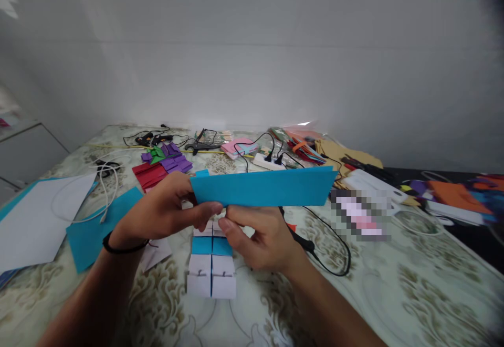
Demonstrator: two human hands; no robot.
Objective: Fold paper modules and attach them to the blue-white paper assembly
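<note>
A long folded strip of blue paper (263,187) is held up in front of me, tilted slightly upward to the right. My left hand (165,208) grips its left end, with the thumb along the lower edge. At that same lower edge, my right hand (260,237) has thumb and index finger pinched close to the left thumb; the exact contact is partly hidden. Below both hands lies a folded paper piece (211,271) with white and blue sections and a dark centre line. Its far end is covered by my fingers.
White sheets (43,216) and blue paper (98,226) lie left, crossed by a white cable (106,195). Red folded papers (149,176) and purple ones (175,160) sit behind. A power strip (268,162) with black cords stands beyond the strip. A glue gun (301,242) lies right.
</note>
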